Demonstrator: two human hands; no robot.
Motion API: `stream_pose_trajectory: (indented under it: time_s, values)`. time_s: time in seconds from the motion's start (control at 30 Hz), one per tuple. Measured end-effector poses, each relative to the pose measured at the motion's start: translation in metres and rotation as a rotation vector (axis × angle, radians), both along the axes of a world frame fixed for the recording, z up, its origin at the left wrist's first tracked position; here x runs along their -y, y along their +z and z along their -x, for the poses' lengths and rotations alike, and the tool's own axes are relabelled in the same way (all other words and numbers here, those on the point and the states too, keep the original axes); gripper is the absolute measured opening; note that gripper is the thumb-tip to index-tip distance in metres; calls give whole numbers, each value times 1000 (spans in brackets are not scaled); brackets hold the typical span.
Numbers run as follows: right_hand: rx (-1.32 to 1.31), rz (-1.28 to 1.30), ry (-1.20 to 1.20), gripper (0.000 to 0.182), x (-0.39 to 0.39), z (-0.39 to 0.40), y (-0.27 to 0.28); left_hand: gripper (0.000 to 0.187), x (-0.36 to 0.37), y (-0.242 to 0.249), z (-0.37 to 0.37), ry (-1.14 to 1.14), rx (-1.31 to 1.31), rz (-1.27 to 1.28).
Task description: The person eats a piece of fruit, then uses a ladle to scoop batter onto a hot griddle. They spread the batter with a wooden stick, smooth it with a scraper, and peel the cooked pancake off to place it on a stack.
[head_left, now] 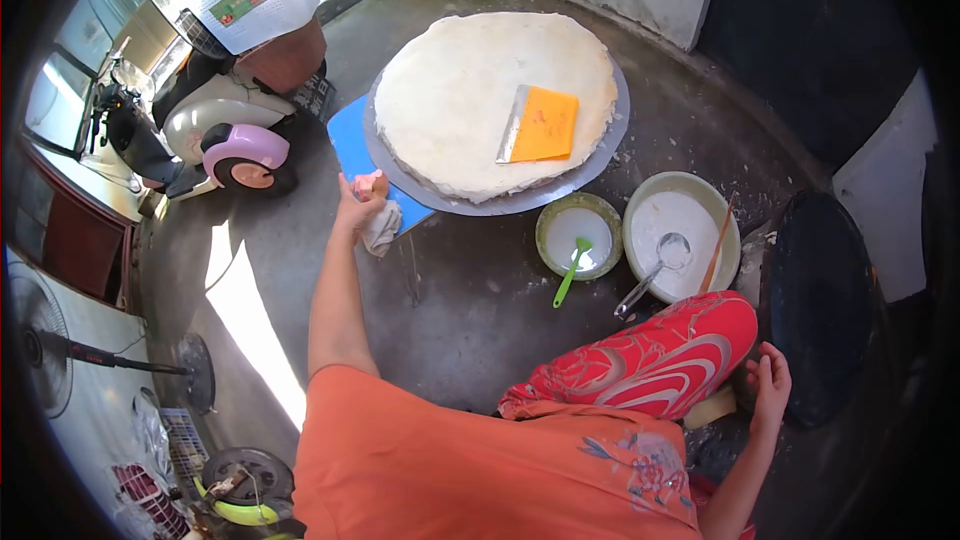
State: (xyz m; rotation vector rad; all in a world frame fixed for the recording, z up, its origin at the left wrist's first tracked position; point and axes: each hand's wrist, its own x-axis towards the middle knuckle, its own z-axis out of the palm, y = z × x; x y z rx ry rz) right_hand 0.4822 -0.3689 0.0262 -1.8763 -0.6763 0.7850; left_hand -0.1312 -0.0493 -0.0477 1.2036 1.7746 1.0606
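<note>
Head view shows me left hand (pixel 360 190) fingers clamped on crumpled white cloth (pixel 382 228) at 7 o'clock of round white dough sheet (pixel 480 90), probably for wiping, while right hand (pixel 770 380) fingers rest apart beside dark round griddle (pixel 815 300).

Soft white cloth (pixel 382 228) – matt pale stack (pixel 470 90) – glossy orange plastic scraper (pixel 540 125).

Left hand (pixel 358 195) grips a white cloth (pixel 382 227) with a pink patch at the fingers; just beyond the grip, a blue board (pixel 352 140) under a grey round tray (pixel 600 155); on it a cream-white stack of sheets (pixel 460 90), an orange scraper (pixel 541 125) with a silver edge; further right, a green-rimmed bowl (pixel 577 204), green spoon (pixel 571 273), white batter basin (pixel 680 230); right hand (pixel 768 385) beside a black griddle (pixel 815 305); trousers (pixel 650 360) red with white swirls; shirt (pixel 450 460) orange.
</note>
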Motion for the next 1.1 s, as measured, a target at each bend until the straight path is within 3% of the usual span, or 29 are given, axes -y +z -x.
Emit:
stream_pose_trajectory:
  time_s: [0.07,0.13,0.2,0.23,0.3,0.33,0.37,0.43,0.5,0.53,0.63,0.73,0.77,0.83,0.87,0.93,1.1]
  values:
    - [-8,50,-10,26,-3,-13,-19,117,2,1,2,4,132,-72]
    - [-44,122,-24,25,-3,-29,-47,105,10,9,-1,85,101,-60]
    - [-188,137,-55,23,-5,-37,-75,89,6,-6,9,214,-168,-161]
    - [-201,166,-47,23,-3,-47,-101,74,9,-12,7,264,-487,-279]
    - [-105,284,-8,25,-6,-48,-134,63,37,16,-41,215,-788,-569]
    - [-89,321,-18,25,-12,-40,-140,61,52,26,-66,125,-830,-663]
    - [-123,328,2,42,-11,-45,-169,59,65,34,-88,43,-873,-760]
    - [-280,241,-7,58,-27,-28,-172,64,97,43,-150,-228,-702,-792]
    - [-498,160,-25,66,-15,-63,-329,70,127,34,-199,-558,-531,-614]
    - [-496,149,-46,66,-14,-69,-331,77,140,21,-218,-732,-345,-500]
    - [-845,112,-212,59,-34,-49,-322,102,172,-9,-264,-1145,-1,-140]
    - [-1188,48,-374,52,-67,-25,-289,123,188,-30,-284,-1351,-32,48]
    - [-1184,37,-397,52,-70,-22,-271,123,190,-35,-286,-1374,-27,48]
    - [-940,135,-152,32,-76,-17,-223,122,188,-45,-287,-1423,111,271]
    - [-935,124,-183,32,-76,-20,-221,122,187,-50,-284,-1408,107,300]
    - [-906,-147,-115,21,-72,-27,-219,122,180,-58,-278,-1438,113,374]
    - [-633,-215,-54,18,-70,-66,-103,120,168,-69,-280,-1479,200,462]
